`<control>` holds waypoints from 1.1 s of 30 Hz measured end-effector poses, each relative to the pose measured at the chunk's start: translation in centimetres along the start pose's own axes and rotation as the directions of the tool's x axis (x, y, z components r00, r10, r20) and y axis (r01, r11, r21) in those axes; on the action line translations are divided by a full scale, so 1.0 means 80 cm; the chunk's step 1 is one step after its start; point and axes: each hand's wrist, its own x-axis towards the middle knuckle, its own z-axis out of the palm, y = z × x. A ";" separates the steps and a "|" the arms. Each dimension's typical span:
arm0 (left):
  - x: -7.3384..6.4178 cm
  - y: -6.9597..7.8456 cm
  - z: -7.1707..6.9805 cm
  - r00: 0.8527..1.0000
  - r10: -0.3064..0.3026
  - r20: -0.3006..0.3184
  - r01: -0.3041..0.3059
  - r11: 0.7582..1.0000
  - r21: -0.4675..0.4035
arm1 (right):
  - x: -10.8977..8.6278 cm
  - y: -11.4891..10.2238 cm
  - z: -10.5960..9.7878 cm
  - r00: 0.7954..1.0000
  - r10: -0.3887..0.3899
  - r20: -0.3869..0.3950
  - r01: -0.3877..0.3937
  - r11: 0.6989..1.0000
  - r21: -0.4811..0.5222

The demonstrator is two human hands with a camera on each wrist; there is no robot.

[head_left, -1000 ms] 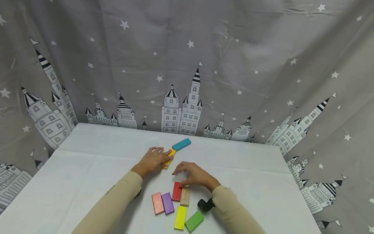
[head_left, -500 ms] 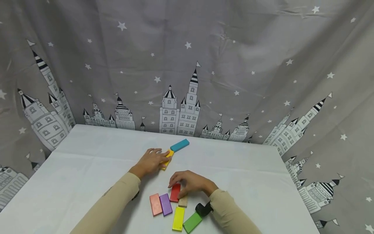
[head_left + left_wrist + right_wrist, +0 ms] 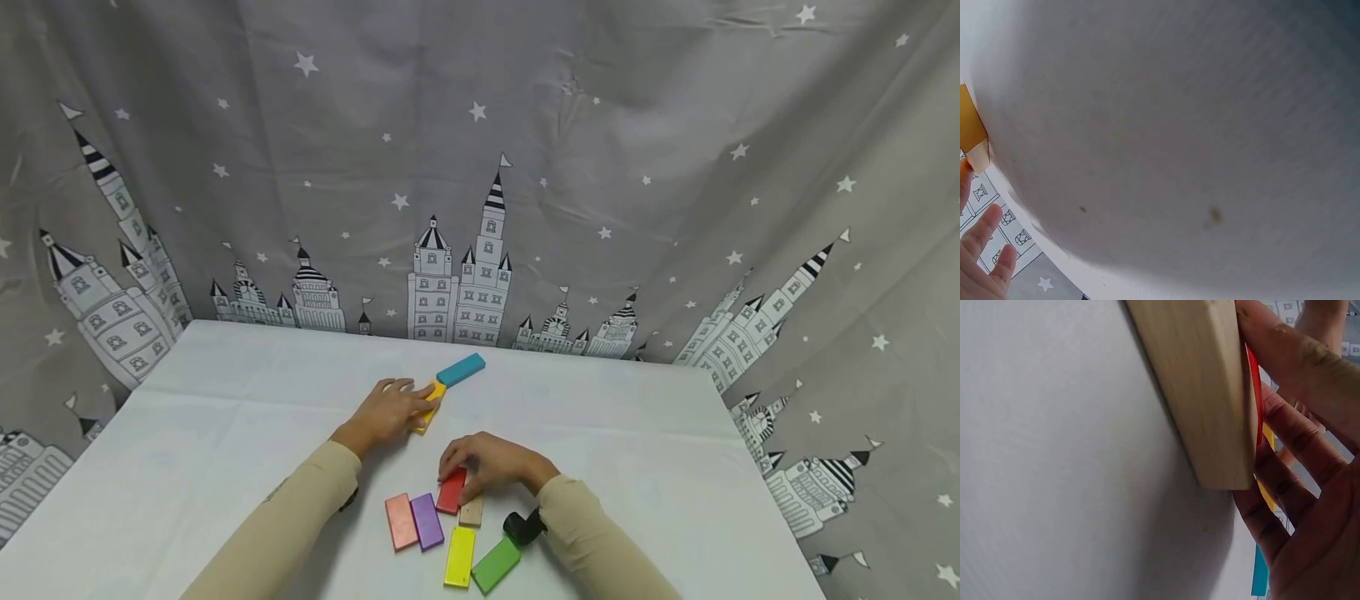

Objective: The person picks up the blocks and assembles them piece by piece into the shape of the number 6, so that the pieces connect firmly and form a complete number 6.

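In the head view, my left hand holds an orange-yellow wooden block, fingers laid over it and thumb at its near side. That block's far end meets the end of a blue block, so the two form a bent line. Nearer to me, my right hand grips a red block, thumb on one side and fingers at its far end. A plain wood block sits against the red one, partly under the thumb in this view. The right wrist view shows the plain wood block close up, hiding most of the red.
Left of the red block lie a salmon block and a purple block, side by side. Toward me are a bright yellow block and a green block. A grey castle-print curtain hangs behind the white table.
My right hand has come down and toward me from over the middle of the table and taken hold of the red block. My left hand stays on the orange-yellow block.
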 end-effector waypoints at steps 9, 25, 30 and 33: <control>-0.002 0.000 0.000 1.000 -0.013 0.013 0.013 1.000 -0.006 | 0.002 0.009 -0.005 0.999 0.040 -0.016 -0.040 0.999 -0.001; -0.002 0.001 0.001 0.999 -0.038 0.025 0.038 0.999 -0.009 | 0.005 0.002 -0.001 0.996 0.022 -0.087 -0.032 0.993 -0.114; -0.001 0.002 -0.002 0.999 -0.033 0.006 0.033 0.999 -0.008 | 0.006 0.002 0.000 0.993 0.025 -0.113 -0.044 0.985 -0.167; 0.000 0.003 -0.002 0.999 -0.032 0.005 0.032 0.999 -0.011 | 0.007 0.002 0.000 0.994 0.026 -0.105 -0.045 0.983 -0.180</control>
